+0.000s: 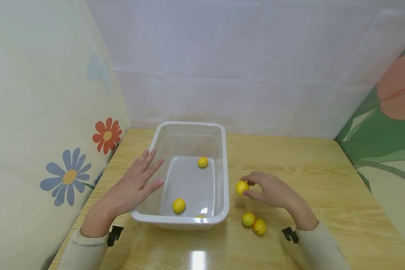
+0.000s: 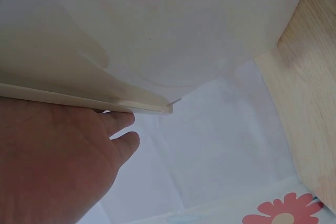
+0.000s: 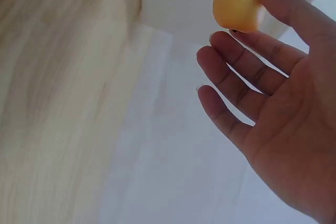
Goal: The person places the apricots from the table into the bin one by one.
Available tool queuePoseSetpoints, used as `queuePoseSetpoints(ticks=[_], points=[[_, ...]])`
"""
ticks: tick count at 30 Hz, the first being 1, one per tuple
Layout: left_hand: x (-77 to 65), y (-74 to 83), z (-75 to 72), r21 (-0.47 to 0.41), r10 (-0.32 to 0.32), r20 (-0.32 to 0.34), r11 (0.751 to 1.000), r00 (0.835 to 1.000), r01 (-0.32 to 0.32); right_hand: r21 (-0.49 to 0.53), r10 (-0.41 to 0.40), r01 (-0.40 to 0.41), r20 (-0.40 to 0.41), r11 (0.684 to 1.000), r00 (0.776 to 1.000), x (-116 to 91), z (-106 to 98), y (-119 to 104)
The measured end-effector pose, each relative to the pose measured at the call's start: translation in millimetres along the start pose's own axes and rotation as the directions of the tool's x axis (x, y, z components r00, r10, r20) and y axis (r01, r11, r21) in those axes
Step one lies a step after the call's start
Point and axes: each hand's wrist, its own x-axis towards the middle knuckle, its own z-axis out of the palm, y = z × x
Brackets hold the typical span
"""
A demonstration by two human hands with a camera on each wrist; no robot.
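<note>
Between thumb and fingertips, my right hand pinches a small yellow citrus fruit, just outside the right wall of a white plastic tub. The right wrist view shows the same fruit held at the fingertips, the other fingers loosely bent. My left hand rests at the tub's left rim, fingers spread and straight. Inside the tub lie a yellow fruit toward the back and another yellow fruit near the front. The front rim mostly hides a third fruit.
Two more fruits, a greenish-yellow one and an orange-yellow one, sit side by side on the wooden table, right of the tub. A white cloth hangs behind, with flower-printed sheets on both sides.
</note>
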Motion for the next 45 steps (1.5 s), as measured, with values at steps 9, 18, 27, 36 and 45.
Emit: queuePoseSetpoints(ticks=[9,18,27,36,45], points=[[0.1,-1.4,1.0,0.000,0.001,0.002,1.000,1.000,-0.001,-0.008,-0.015,0.014,-0.055,1.000,0.998,1.3,-18.5,-4.0],[-0.1,-1.5,1.4,0.002,0.006,-0.003,1.000,1.000,-0.006,-0.015,-0.047,0.045,-0.114,0.999,0.992,8.6,-33.0,-8.0],[0.0,-1.7,1.8,0.005,0.009,-0.008,1.000,1.000,-0.009,-0.025,-0.054,0.050,-0.147,0.998,0.988,17.0,-42.6,-15.1],[-0.1,-1.5,1.8,0.009,0.009,-0.008,1.000,1.000,-0.009,-0.034,-0.059,0.054,-0.181,0.998,0.982,25.9,-51.7,-21.8],[0.4,-0.7,1.5,0.011,0.019,-0.008,1.000,1.000,-0.019,-0.011,-0.078,0.077,-0.197,0.997,0.977,34.6,-56.7,-30.8]])
